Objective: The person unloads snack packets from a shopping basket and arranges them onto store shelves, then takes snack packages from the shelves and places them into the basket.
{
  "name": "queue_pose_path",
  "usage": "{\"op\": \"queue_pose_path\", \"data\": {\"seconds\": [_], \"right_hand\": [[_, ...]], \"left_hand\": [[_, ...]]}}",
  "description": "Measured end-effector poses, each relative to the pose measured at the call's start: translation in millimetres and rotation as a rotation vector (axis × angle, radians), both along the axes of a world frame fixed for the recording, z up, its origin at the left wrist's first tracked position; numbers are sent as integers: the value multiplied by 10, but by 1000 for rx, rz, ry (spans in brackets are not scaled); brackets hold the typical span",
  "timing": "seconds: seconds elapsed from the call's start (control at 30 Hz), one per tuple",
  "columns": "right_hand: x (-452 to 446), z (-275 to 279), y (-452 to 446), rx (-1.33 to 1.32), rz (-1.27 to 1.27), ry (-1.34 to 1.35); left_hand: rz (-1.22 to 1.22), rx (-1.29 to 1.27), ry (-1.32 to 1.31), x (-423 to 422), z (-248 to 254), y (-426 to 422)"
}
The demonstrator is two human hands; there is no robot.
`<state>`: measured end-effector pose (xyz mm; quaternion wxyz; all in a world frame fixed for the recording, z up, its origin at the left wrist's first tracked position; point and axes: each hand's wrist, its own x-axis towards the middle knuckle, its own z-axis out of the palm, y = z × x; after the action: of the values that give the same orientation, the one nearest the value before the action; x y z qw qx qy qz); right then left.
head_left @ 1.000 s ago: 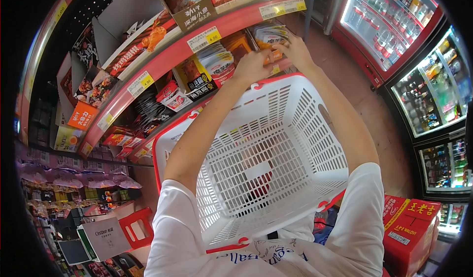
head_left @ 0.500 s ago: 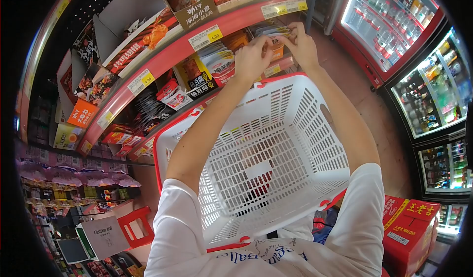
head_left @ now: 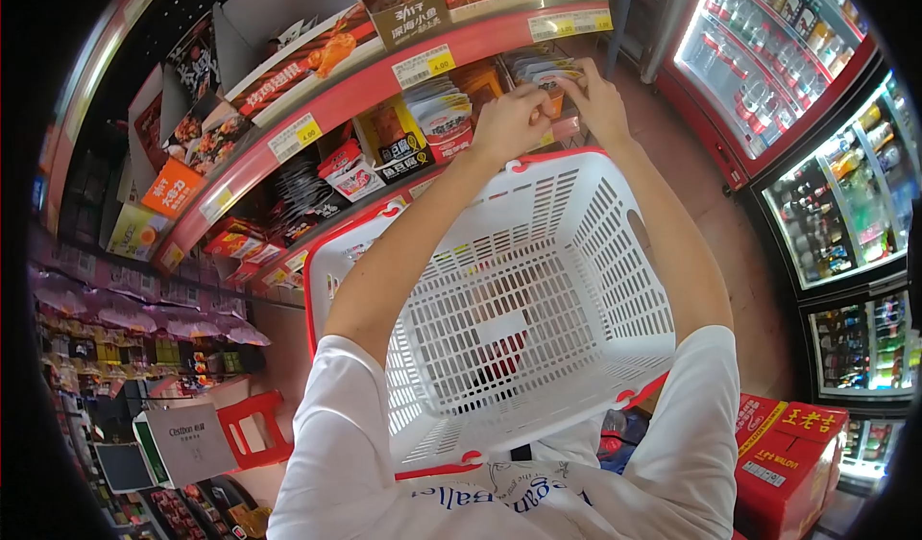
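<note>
Both hands are up at the lower shelf, over the far rim of a white basket [head_left: 499, 319] with red handles, which has no goods inside. My left hand [head_left: 514, 122] is closed, fingers curled at the box of snack packets [head_left: 543, 65]; what it grips, if anything, is hidden. Just right of it, my right hand [head_left: 595, 103] has its fingertips on the front edge of the same packets, thumb and fingers drawn together. Whether a packet is pinched there is too small to tell. White-topped packets [head_left: 442, 118] stand left of my hands.
A curved red shelf edge [head_left: 355, 89] with price tags runs above the basket. Boxed snacks [head_left: 307, 60] fill the upper shelf. Lit drink fridges [head_left: 768, 50] line the right side. A red carton [head_left: 788, 458] stands at lower right, a grey-white box [head_left: 192, 444] at lower left.
The view has shifted slightly, so the shelf sits a little further right. My hands have stayed close together at the packets, with the fingers shifting slightly.
</note>
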<state>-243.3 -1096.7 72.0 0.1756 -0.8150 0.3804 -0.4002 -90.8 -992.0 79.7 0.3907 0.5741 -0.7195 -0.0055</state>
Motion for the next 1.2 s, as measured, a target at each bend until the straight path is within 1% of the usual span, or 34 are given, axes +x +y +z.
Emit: {"op": "queue_pose_path", "data": {"seconds": [0.07,0.1,0.17,0.2,0.27,0.33,0.37,0.4,0.43,0.47,0.5,0.53,0.6,0.63,0.67,0.73,0.77,0.8,0.87,0.93,1.0,1.13,1.2], "right_hand": [[-23,0,-3,8,18,-4],[-33,8,10,5,-8,-17],[-47,7,19,-2,-20,-31],[-62,-1,14,-19,-12,-31],[-126,-20,21,-37,9,-32],[-208,-13,27,-110,134,-84],[-162,-47,-38,41,-12,-49],[-161,-75,-61,41,0,-53],[-162,-90,-78,88,4,-63],[-149,-72,-47,135,8,-70],[-161,-46,-23,197,35,-55],[-140,-89,-61,198,48,-54],[-128,-225,-158,87,122,-91],[-126,-213,-148,93,124,-60],[-124,-195,-121,96,139,-62],[-118,-154,-77,215,145,-40],[-115,-245,-156,192,196,-81],[-93,-223,-124,195,213,-79],[-111,-174,-56,283,167,-116],[-93,-134,10,282,164,-140],[-126,-193,-46,321,99,-190],[-151,-261,-93,328,56,-185],[-158,-204,-33,397,39,-172]], "left_hand": [[-58,-81,0,-20,46,42],[-48,-86,2,-32,80,70],[-183,-204,98,-56,167,147],[-171,-207,97,-88,214,186],[-237,-258,223,-242,310,254],[-439,52,661,-596,425,424],[-660,272,869,-787,541,602],[-882,448,993,-990,734,823],[-1054,616,1044,-1171,936,1060],[-1231,597,1076,-1378,1100,1296],[-1404,648,1122,-1498,1256,1516],[-1393,640,1124,-1615,1453,1779],[-1781,1010,1543,-1754,1726,2196],[-1913,1101,1567,-1827,1778,2313],[-1988,1126,1526,-1869,1806,2407],[-2053,1129,1459,-1902,1835,2505],[-2072,1116,1430,-1896,1830,2552],[-2077,1107,1415,-1887,1830,2590],[-2087,1091,1376,-1872,1837,2669],[-2088,1088,1348,-1869,1848,2742],[-2097,1089,1311,-1858,1870,2797],[-2100,1091,1244,-1835,1921,2934],[-2103,1086,1209,-1802,1944,2993]]}}
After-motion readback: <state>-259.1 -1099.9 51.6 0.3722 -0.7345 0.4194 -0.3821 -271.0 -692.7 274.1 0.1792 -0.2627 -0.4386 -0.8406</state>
